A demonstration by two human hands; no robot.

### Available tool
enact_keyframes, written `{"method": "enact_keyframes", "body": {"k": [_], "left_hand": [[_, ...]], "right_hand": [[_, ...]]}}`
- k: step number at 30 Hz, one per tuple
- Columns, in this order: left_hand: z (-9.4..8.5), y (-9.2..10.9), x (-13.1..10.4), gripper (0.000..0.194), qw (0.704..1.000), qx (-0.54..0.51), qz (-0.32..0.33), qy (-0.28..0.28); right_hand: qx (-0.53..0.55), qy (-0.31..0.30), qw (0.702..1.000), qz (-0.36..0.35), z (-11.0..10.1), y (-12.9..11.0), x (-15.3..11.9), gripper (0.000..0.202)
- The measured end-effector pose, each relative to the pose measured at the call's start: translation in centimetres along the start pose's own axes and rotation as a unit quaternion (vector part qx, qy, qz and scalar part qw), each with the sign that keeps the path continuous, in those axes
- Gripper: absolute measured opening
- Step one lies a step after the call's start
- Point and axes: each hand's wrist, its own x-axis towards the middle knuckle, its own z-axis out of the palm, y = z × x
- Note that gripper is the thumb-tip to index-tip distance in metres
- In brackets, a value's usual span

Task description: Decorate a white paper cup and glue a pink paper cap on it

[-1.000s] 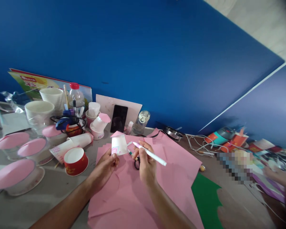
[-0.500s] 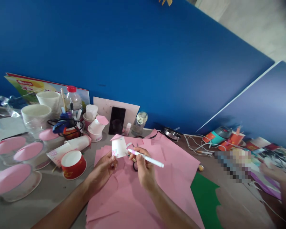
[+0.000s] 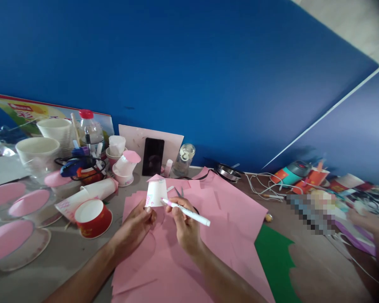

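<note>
My left hand (image 3: 138, 223) grips a small white paper cup (image 3: 157, 192) by its lower left side. Pink marks show on the cup, and a pink paper piece sits at its top. In my right hand (image 3: 187, 229) is a white marker pen (image 3: 191, 215), its pink tip end touching or very close to the cup's lower right side. Under both hands lie overlapping pink paper sheets (image 3: 180, 269). A pair of scissors (image 3: 179, 192) rests on the sheets, partly hidden behind my right hand.
Pink-topped paper cups (image 3: 30, 204) and a red paper cup (image 3: 94, 219) stand at left. A dark phone (image 3: 153, 157) leans near a glass jar (image 3: 185, 159). Green paper (image 3: 273, 261) lies right. Another person's hand (image 3: 363, 221) is at far right, near white cables (image 3: 262, 187).
The marker has moved slightly left and down over the cup. The cup has turned a little, and the whole view has shifted slightly.
</note>
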Motion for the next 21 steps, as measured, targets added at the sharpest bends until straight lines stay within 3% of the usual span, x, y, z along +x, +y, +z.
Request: {"method": "enact_keyframes", "body": {"k": [21], "left_hand": [[-0.78, -0.57, 0.33, 0.022, 1.0, -0.012, -0.007, -0.02]], "right_hand": [[-0.041, -0.015, 0.998, -0.049, 0.0, -0.29, -0.16, 0.02]]}}
